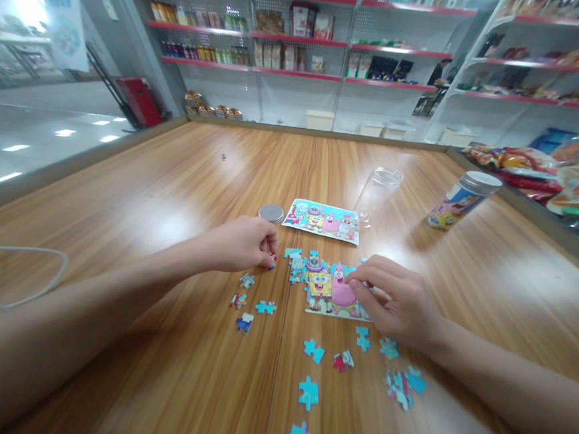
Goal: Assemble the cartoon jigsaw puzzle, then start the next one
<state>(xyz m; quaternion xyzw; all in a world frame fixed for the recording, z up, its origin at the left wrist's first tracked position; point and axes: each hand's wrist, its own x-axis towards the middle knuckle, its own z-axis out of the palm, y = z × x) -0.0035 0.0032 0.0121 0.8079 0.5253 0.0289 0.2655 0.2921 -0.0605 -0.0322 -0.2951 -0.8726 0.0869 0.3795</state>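
Note:
A partly joined jigsaw puzzle [320,283] with a yellow square figure and a pink starfish figure lies at the middle of the wooden table. My left hand [253,244] is closed in a pinch on a small puzzle piece [272,261], left of the joined part. Over the puzzle's right side rests my right hand [393,299], fingers stretched and slightly bent, touching or just above the pink figure; it hides that edge. Loose pieces lie near the hands: a blue piece [266,307], a red-and-white piece [343,361] and a small cluster [404,386].
Beyond the puzzle lie a picture card [322,221] and a round metal lid [271,213]. A clear jar [379,194] stands behind, with a printed canister [461,200] to its right. Snack bags [528,172] fill the right edge; stocked shelves [298,40] line the back.

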